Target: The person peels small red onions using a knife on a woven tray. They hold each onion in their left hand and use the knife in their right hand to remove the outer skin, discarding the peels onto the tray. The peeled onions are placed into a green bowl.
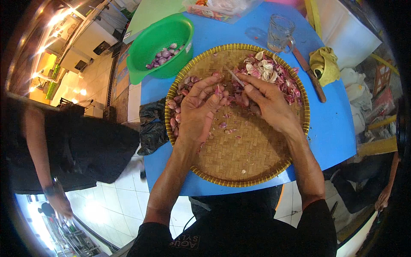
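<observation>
My left hand [203, 104] pinches a small pink shallot [219, 91] between thumb and fingers, which partly hide it. In my right hand [271, 101] is a small knife [237, 78], its thin blade pointing up and left. Both hands are over a round woven bamboo tray [239, 157]. Unpeeled shallots [173, 104] line the tray's left side, partly behind my left hand. Beyond my right hand lies a heap of reddish shallot skins [290, 86], with pale garlic skins [265, 69] on it. Peeled shallots [163, 57] sit in a green plastic colander [151, 35] at the upper left.
Right of the tray, a wooden-handled knife [310, 74] lies between a glass mug [280, 33] and a yellow cloth [326, 66] on the blue table [334, 128]. A clear plastic container [221, 13] stands at the back. Black plastic [153, 127] hangs at the left edge. People are on both sides.
</observation>
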Available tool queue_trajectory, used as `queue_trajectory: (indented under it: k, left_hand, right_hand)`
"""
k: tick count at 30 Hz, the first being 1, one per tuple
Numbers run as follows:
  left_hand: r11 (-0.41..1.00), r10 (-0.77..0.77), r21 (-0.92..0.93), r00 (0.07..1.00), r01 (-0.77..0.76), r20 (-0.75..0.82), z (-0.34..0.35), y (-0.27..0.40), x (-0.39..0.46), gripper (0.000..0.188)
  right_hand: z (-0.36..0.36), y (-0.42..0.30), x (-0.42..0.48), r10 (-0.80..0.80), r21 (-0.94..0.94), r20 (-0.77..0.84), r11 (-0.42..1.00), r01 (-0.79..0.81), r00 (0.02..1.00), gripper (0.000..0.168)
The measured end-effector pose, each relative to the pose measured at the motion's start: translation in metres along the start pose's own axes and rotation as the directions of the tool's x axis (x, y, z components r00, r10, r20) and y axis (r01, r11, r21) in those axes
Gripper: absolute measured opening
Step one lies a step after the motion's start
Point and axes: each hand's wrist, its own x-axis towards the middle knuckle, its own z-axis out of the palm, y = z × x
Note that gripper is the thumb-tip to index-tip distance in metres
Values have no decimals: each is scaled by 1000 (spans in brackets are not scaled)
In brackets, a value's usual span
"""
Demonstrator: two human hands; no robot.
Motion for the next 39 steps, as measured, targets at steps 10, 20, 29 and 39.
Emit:
queue_trajectory:
  k: [10,20,29,39]
  left_hand:
    - [996,65,-61,997,-63,33,2,-2,-1,45]
    - [989,61,-139,998,-58,17,2,-3,-4,37]
    - [945,-63,-316,995,83,72,-1,1,-5,32]
    - [986,64,-154,998,-64,-3,-4,-7,-2,26]
  right_hand:
    - [12,-14,-11,16,93,187,995,-34,982,40]
    - [12,-14,-10,5,215,182,976,-45,983,40]
    - [6,-7,-10,35,398,297,904,-157,954,40]
    - [13,-8,-7,3,54,105,999,-9,994,42]
